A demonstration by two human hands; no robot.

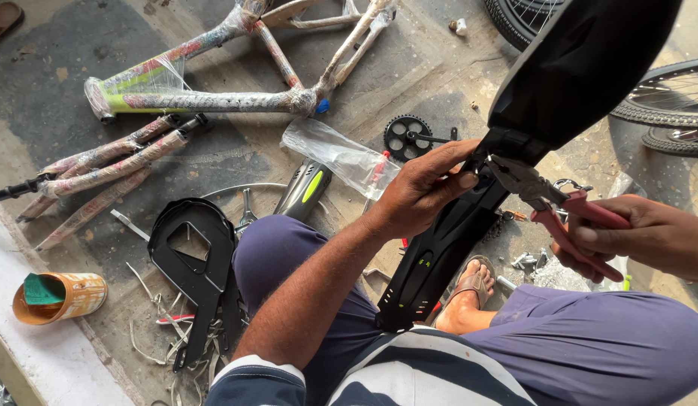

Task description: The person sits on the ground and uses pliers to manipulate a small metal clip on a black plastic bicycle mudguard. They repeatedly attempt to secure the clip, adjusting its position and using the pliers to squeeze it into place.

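My left hand grips a long black plastic bicycle mudguard near its middle, where it joins a wider black part that rises toward the camera. My right hand holds red-handled pliers, whose metal jaws bite at the joint right beside my left fingers. The mudguard's lower end rests against my lap. I sit with knees apart in purple trousers, one sandalled foot on the floor.
A wrapped bicycle frame and wrapped fork lie on the concrete floor ahead. A black chain guard, a chainring with crank, a clear plastic bag, a tin can and wheels surround me.
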